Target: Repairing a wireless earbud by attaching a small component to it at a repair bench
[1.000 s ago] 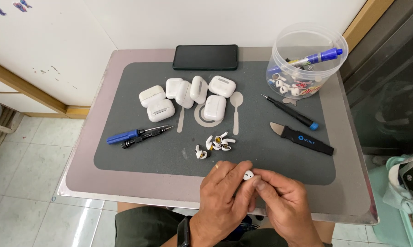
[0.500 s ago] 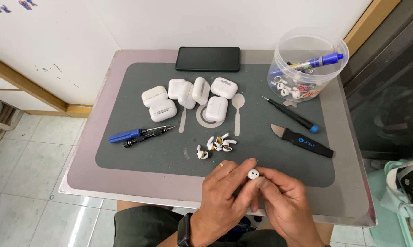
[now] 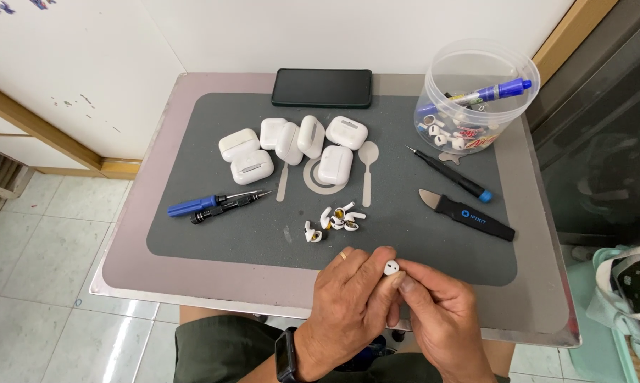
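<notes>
- Earbud (image 3: 391,267), white and tiny, was sitting pinched between both of our hands at the near edge of the grey mat (image 3: 192,213), just above the bare metal rim of the table (image 3: 547,298).
- Our left hand (image 3: 348,305) had its fingers curled in narrow around it, thumb and forefinger on the bud from the left; there was a ring on one finger and a dark watch at the wrist.
- Our right hand (image 3: 440,312) was closed in tight too, thumb tip pressing on the bud from the right side. So both hands were holding the same little piece.
- Handling-wise, we reckoned it was feather-light, hard glossy plastic, so slippery and easy to flick away. Probably fragile at the seam and the mesh end, so no squeezing hard.
- Best hold, we figured, was on the rounded body with fingertip pads, keeping the stem free; we couldn't really see the stem, our fingers hid it.
- Just beyond our hands lay a small heap of loose earbuds (image 3: 334,221), some showing gold bits inside.
- Further back was a cluster of white charging cases (image 3: 291,145), with a black phone (image 3: 323,87) behind them.
- Off to the left: a blue screwdriver (image 3: 217,203). To the right: a black pry tool (image 3: 469,214), a thin spudger (image 3: 451,175), and a clear plastic tub (image 3: 476,92) with pens and bits.
</notes>
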